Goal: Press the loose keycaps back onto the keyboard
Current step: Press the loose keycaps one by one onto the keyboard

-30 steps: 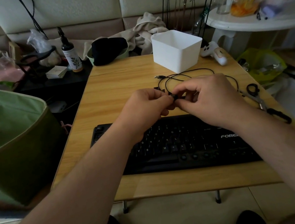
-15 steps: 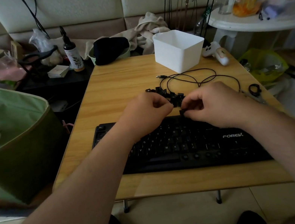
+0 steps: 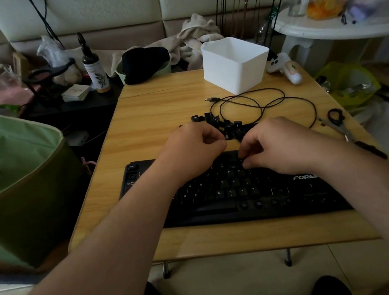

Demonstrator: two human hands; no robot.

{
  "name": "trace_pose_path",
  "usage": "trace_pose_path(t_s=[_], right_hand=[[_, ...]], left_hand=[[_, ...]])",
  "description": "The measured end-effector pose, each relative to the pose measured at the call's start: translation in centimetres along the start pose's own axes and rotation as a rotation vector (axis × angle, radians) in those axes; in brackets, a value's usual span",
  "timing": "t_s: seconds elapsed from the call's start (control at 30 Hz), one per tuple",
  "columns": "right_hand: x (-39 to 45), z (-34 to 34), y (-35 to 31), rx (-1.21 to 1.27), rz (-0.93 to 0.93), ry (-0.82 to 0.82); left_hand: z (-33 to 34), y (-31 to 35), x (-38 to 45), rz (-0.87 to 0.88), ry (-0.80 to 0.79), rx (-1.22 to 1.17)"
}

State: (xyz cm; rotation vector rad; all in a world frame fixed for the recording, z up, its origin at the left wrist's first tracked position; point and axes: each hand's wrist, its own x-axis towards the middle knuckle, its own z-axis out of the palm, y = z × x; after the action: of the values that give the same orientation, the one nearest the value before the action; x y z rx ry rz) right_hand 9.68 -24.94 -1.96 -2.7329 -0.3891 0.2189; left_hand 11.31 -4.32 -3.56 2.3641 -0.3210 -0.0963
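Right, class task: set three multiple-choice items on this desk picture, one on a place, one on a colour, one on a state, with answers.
1. Where do the loose keycaps lie?
A. in the white tub
B. on the table behind the keyboard
C. on the floor

2. What colour is the tub?
A. white
B. red
C. black

3. How do the right hand's fingers lie?
A. flat on the table
B. round the scissors
C. curled at the keyboard's top rows

Answers: 1 B, they sit on the table beyond the keyboard, by the cable. 2 A, its walls are plain white. 3 C, the right hand bends down onto the keys, apart from the scissors.
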Motion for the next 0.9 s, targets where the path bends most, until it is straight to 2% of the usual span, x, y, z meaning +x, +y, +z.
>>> trace_pose_path(t_s=[0.13, 0.3, 0.47, 0.9], right_hand=[[0.1, 0.1, 0.3, 0.025, 0.020, 0.010], [0.0, 0.3, 0.8, 0.174, 0.056, 0.016], [-0.2, 0.5, 1.1, 0.248, 0.086, 0.014], [0.4, 0.8, 0.3, 0.212, 0.182, 0.025]], left_hand=[[0.6, 0.2, 0.0, 0.025, -0.011, 0.048], [1.7, 0.5, -0.2, 0.052, -0.062, 0.124], [2.3, 0.7, -0.2, 0.057, -0.039, 0.180], [2.6, 1.3, -0.1, -0.013, -0.048, 0.183]])
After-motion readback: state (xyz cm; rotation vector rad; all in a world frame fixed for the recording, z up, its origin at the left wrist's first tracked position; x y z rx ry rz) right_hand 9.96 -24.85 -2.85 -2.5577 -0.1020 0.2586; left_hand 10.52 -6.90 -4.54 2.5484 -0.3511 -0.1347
